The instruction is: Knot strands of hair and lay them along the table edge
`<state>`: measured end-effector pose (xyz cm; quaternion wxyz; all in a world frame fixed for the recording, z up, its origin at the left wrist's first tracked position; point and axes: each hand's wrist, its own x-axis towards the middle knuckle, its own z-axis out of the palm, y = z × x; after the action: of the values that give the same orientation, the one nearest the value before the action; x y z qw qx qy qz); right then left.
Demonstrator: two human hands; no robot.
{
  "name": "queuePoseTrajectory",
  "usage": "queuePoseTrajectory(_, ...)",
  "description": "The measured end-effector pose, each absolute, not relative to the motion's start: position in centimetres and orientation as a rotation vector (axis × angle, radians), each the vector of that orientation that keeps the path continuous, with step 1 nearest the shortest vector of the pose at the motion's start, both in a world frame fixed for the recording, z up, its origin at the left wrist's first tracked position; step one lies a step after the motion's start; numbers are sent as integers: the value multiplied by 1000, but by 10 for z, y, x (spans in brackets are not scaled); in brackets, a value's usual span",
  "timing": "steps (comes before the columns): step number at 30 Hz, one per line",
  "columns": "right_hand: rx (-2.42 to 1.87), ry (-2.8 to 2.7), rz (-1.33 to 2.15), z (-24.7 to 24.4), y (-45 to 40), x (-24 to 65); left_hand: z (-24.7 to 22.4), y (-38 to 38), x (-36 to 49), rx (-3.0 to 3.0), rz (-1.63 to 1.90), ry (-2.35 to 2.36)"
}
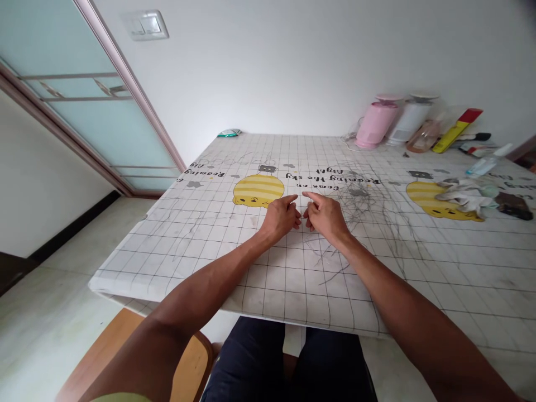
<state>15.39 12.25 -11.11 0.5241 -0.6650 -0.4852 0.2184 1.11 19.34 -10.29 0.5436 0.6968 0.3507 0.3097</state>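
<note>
Tablecloth (293, 273) lengthwise left-to-right, print (258, 188) upside-down

ok so the white gridded counter (201, 234) has a pink canister (377, 125) on it. White canister (407, 123) just right of that, yellow-and-red box (456, 132) further right, crumpled cloth (464, 192) out front-right, green packet (229, 133) way off to its left.

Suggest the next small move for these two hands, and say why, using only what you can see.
Bringing the index fingertips together would probably be a sensible small move: the left hand and right hand are close together over the patterned tablecloth, index fingertips pointing towards each other across a narrow gap, with no object visible in either.
</note>
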Motion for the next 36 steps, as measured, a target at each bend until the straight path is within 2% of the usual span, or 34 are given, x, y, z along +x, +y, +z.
queuePoseTrajectory(14, -1808, -1618, 45, -104, 122, 160, -108, 191, 13, 1685, 653, 850)
queuePoseTrajectory(25, -1894, -1595, 68, -102, 123, 164, -112, 190, 13, 1749, 807, 784)
queuePoseTrajectory(36, -1993, -1800, 71, -94, 118, 166, -118, 192, 15, 1724, 727, 771)
